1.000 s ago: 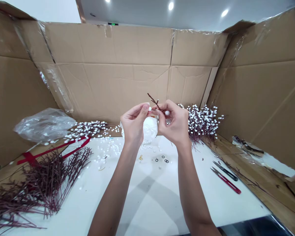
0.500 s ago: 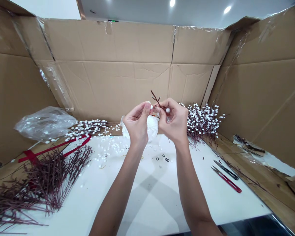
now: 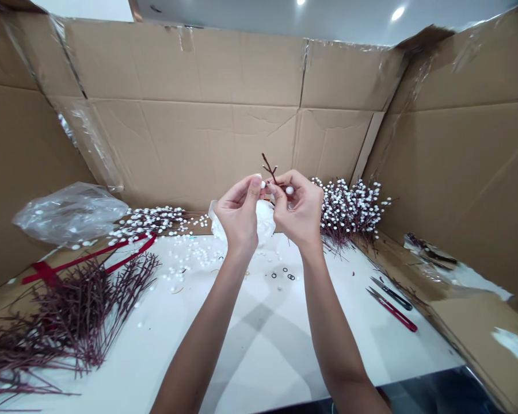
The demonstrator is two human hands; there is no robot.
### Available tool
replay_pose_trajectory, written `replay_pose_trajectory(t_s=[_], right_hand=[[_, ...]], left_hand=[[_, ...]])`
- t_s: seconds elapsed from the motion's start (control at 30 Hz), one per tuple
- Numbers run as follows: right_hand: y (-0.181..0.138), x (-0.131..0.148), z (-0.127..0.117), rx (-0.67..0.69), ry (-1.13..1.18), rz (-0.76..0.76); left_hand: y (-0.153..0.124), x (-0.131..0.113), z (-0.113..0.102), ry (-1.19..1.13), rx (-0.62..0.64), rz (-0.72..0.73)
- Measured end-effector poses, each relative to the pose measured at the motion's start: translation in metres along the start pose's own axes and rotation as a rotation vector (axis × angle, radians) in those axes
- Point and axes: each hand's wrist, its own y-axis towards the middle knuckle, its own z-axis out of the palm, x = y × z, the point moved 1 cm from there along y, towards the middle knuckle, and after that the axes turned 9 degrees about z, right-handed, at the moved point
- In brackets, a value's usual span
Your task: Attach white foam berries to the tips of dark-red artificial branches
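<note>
Between the thumb and finger of my left hand (image 3: pixel 242 213) is a small white foam ball (image 3: pixel 263 184). My right hand (image 3: pixel 301 210) pinches a brown artificial twig (image 3: pixel 269 165) whose forked end points up and to the left. Another white ball (image 3: pixel 289 190) shows against the right fingers. The two hands are close together, with the ball at or very near a side tip of the twig; I cannot tell whether it is on it. Behind them sits a white bag (image 3: pixel 265 221) of balls, partly hidden by my hands.
Bare brown twigs (image 3: pixel 82 310) lie at the left by a red ribbon (image 3: pixel 132 244) and a clear plastic bag (image 3: pixel 71 213). White-berried twigs (image 3: pixel 354 210) stand back right. Red snips (image 3: pixel 392 310) and black snips (image 3: pixel 392 294) lie right. Small black rings (image 3: pixel 290 277) and loose balls (image 3: pixel 198 253) dot the table.
The two hands have drawn slightly closer, bringing the ball and the twig's side tip nearer together. The whole view has shifted a little.
</note>
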Motion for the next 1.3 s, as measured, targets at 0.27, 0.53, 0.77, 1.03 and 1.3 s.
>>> replay_pose_trajectory(t_s=[0.27, 0.53, 0.77, 1.03, 1.3], right_hand=[[-0.003, 0.013, 0.01, 0.042, -0.025, 0.088], [-0.005, 0.012, 0.016, 0.18, 0.02, 0.136], [-0.007, 0.013, 0.02, 0.193, 0.115, 0.18], [-0.008, 0.016, 0.025, 0.145, 0.249, 0.274], [-0.008, 0.018, 0.019, 0.223, 0.202, 0.219]], left_hand=[[0.023, -0.028, -0.018, 0.045, 0.227, -0.148], [0.035, -0.034, -0.036, 0.095, 0.276, -0.288], [0.043, -0.036, -0.042, 0.092, 0.26, -0.298], [0.046, -0.038, -0.046, 0.101, 0.218, -0.324], [0.051, -0.033, -0.05, 0.1, 0.166, -0.342]])
